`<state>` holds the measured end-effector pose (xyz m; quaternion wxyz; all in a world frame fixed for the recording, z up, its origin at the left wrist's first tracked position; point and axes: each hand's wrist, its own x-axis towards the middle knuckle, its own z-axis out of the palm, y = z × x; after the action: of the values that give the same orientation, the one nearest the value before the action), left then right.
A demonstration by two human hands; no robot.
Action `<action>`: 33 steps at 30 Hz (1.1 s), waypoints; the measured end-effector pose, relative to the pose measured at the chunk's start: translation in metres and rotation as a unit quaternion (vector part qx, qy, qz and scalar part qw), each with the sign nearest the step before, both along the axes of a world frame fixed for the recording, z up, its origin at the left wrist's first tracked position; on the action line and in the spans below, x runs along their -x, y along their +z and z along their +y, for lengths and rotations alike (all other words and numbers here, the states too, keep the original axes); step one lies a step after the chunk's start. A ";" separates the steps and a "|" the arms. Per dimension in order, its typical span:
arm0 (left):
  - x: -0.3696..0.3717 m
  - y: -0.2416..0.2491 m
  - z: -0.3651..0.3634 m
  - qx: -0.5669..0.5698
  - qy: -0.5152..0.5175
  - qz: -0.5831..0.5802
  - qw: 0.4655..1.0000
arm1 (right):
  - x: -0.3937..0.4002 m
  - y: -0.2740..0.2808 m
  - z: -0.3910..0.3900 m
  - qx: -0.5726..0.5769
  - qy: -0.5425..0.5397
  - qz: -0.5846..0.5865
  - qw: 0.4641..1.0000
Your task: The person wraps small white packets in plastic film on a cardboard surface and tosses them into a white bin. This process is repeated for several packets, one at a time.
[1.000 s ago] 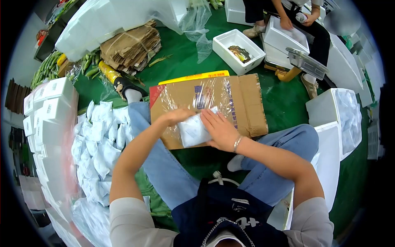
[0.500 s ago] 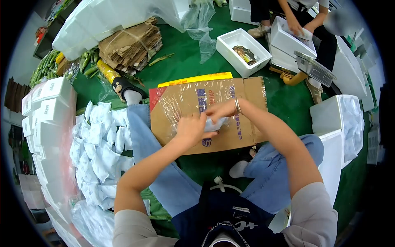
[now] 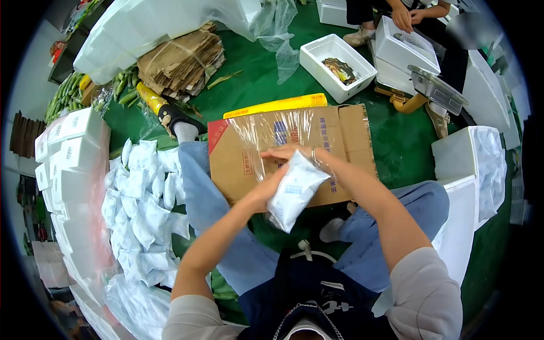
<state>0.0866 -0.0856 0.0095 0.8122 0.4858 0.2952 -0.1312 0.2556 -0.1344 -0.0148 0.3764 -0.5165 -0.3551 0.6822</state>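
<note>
A plump white ice pack (image 3: 297, 190) with pale blue print stands tilted above the front of the cardboard. Clear plastic film (image 3: 258, 133) spreads over the cardboard and gathers around the pack's lower end. My left hand (image 3: 271, 188) is closed on the pack's left side, its fingers partly hidden behind it. My right hand (image 3: 296, 153), with a bracelet at the wrist, lies across the pack's upper end; its fingers point left and the pack covers part of its grip. Under both hands is the flat printed cardboard (image 3: 226, 170).
Many similar white packs (image 3: 139, 209) are heaped at left beside stacked foam boxes (image 3: 79, 164). A yellow box (image 3: 277, 105) lies behind the cardboard. Farther back are a cardboard stack (image 3: 181, 59), an open foam box (image 3: 365, 73) and a scale (image 3: 436, 88). Another person's hands (image 3: 405, 17) are above a foam box.
The ice pack has come up from the cardboard toward me and now stands tilted, its printed face showing. Both hands turned with it, pulling the film. The other person's hands moved up from their box.
</note>
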 end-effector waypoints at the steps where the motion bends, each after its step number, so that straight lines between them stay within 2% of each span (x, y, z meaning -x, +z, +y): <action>1: 0.011 0.006 -0.013 0.100 -0.014 0.038 0.994 | 0.005 -0.006 -0.004 -0.027 -0.004 -0.034 0.999; 4: 0.048 0.006 -0.060 0.190 -0.026 0.079 0.978 | 0.014 -0.018 -0.018 -0.107 -0.017 -0.144 0.984; 5: 0.058 0.020 -0.072 0.174 -0.050 0.079 0.980 | 0.020 -0.020 -0.022 -0.110 -0.018 -0.144 0.983; 7: 0.074 0.027 -0.094 0.124 -0.051 0.057 0.989 | 0.031 -0.021 -0.029 -0.166 -0.048 -0.254 0.952; 8: 0.079 0.037 -0.094 -0.045 -0.163 0.080 0.982 | 0.037 -0.021 -0.030 -0.216 -0.084 -0.246 0.941; 9: 0.088 0.048 -0.097 -0.212 -0.269 0.103 0.934 | 0.045 -0.021 -0.031 -0.221 -0.085 -0.243 0.941; 10: 0.093 0.068 -0.108 -0.307 -0.291 0.092 0.901 | 0.051 -0.019 -0.033 -0.241 -0.119 -0.279 0.922; 11: 0.105 0.066 -0.117 -0.311 -0.315 0.095 0.892 | 0.053 -0.021 -0.035 -0.259 -0.150 -0.316 0.900; 13: 0.130 0.067 -0.136 -0.232 -0.290 0.112 0.922 | 0.058 -0.034 -0.032 -0.282 -0.175 -0.319 0.888; 14: 0.149 0.063 -0.155 -0.007 -0.175 0.164 0.971 | 0.061 -0.039 -0.031 -0.299 -0.199 -0.321 0.876; 15: 0.172 0.056 -0.179 0.222 -0.045 0.202 0.953 | 0.065 -0.036 -0.033 -0.301 -0.198 -0.321 0.876; 17: 0.222 0.029 -0.200 0.229 -0.086 0.060 0.968 | 0.064 -0.026 -0.030 -0.223 -0.196 -0.364 0.883; 18: 0.221 0.073 -0.192 0.197 -0.079 0.142 0.967 | 0.069 -0.021 -0.032 -0.228 -0.203 -0.364 0.880; 19: 0.222 0.120 -0.184 0.167 -0.069 0.225 0.957 | 0.082 -0.017 -0.042 -0.278 -0.208 -0.454 0.821; 20: 0.227 0.118 -0.173 0.160 -0.159 0.182 0.957 | 0.097 -0.010 -0.059 -0.320 -0.201 -0.539 0.752; 21: 0.232 0.121 -0.172 0.233 -0.115 0.216 0.941 | 0.109 -0.005 -0.078 -0.318 -0.191 -0.541 0.755; 23: 0.244 0.082 -0.167 0.198 -0.079 0.141 0.967 | 0.130 0.038 -0.106 -0.297 -0.042 -0.747 0.593; 24: 0.241 0.058 -0.158 0.200 -0.077 0.141 0.967 | 0.135 0.072 -0.114 -0.297 -0.040 -0.747 0.594; 25: 0.235 0.032 -0.147 0.286 -0.043 0.056 0.956 | 0.141 0.112 -0.124 -0.251 -0.063 -0.605 0.753; 26: 0.223 0.011 -0.138 0.369 -0.005 -0.033 0.929 | 0.146 0.144 -0.134 -0.190 -0.082 -0.437 0.875; 27: 0.208 0.002 -0.135 0.446 0.034 -0.127 0.885 | 0.151 0.163 -0.144 -0.178 -0.209 -0.071 0.959; 29: 0.177 0.039 -0.141 0.622 0.195 0.024 0.758 | 0.162 0.188 -0.163 -0.277 -0.136 -0.036 0.951; 30: 0.165 0.055 -0.140 0.625 0.194 0.023 0.755 | 0.182 0.197 -0.166 -0.322 -0.205 -0.258 0.887; 31: 0.151 0.071 -0.135 0.513 0.126 -0.108 0.842 | 0.183 0.191 -0.169 -0.324 -0.205 -0.264 0.885; 32: 0.144 0.088 -0.135 0.379 0.051 -0.233 0.894 | 0.182 0.175 -0.170 -0.298 -0.307 -0.216 0.878; 33: 0.147 0.108 -0.143 0.260 0.155 -0.093 0.948 | 0.181 0.160 -0.170 -0.268 -0.405 -0.164 0.859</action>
<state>-0.0608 -0.2285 0.1171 0.9446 0.2157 0.2455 -0.0300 0.0743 -0.3046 0.1455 0.6797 -0.5982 -0.3403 0.2536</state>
